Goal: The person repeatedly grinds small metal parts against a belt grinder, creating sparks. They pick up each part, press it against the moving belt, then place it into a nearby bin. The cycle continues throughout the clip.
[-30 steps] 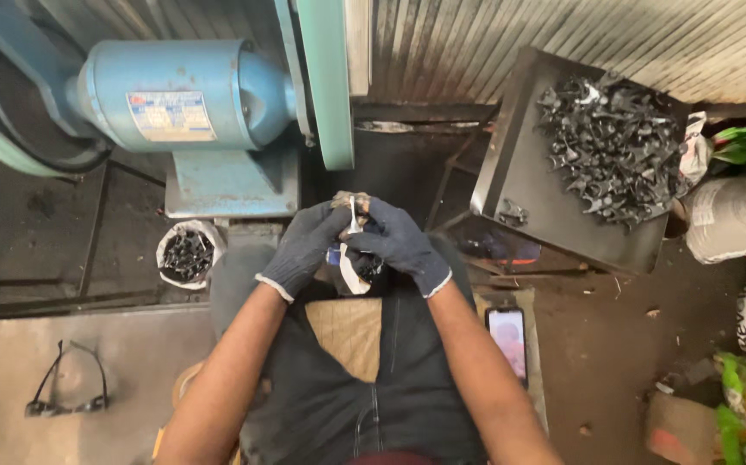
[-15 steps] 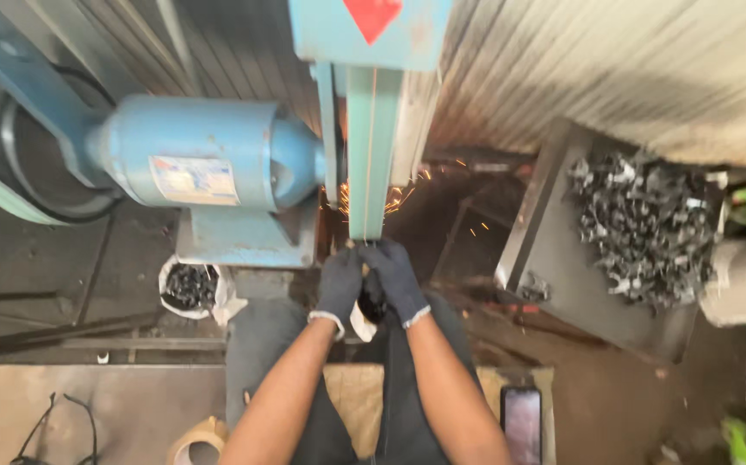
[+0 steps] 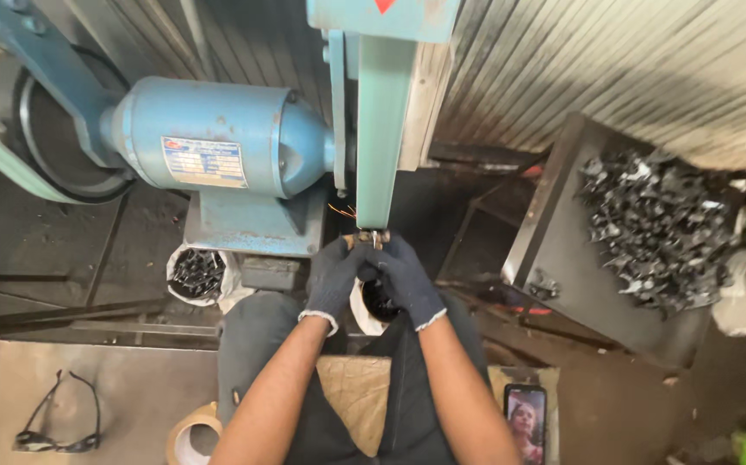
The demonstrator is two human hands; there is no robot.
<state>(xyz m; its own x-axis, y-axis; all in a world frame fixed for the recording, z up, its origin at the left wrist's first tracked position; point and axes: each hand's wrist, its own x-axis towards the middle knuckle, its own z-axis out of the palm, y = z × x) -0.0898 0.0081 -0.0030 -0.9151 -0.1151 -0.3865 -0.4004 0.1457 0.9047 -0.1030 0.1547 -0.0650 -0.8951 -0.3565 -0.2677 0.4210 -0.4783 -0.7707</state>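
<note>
**Metal part pressed to the belt, both your hands on it**

Metal, small and mostly hidden, the workpiece [image 3: 369, 240] sits between your fingertips, held up against the lower end of the teal sanding belt [image 3: 382, 129]. A few orange sparks [image 3: 339, 209] show just left of the contact. Your left hand [image 3: 334, 275], in a dark glove, is curled tight around the piece from the left; your right hand [image 3: 405, 277], gloved the same, pinches it from the right, the two hands touching each other.

Directly below your hands a white bag [image 3: 370, 303] of dark pieces stands between your knees. A second white bag [image 3: 198, 274] of similar parts sits to the left, at the foot of the blue motor [image 3: 218, 146]. On your right a tilted dark tray [image 3: 562, 258] holds a heap of black metal parts [image 3: 662, 228]. Near your right knee a phone [image 3: 525, 414] lies with its screen lit. On the left, glasses [image 3: 59, 424] and a roll of tape [image 3: 190, 437] rest on the steel sheet [image 3: 89, 379].
</note>
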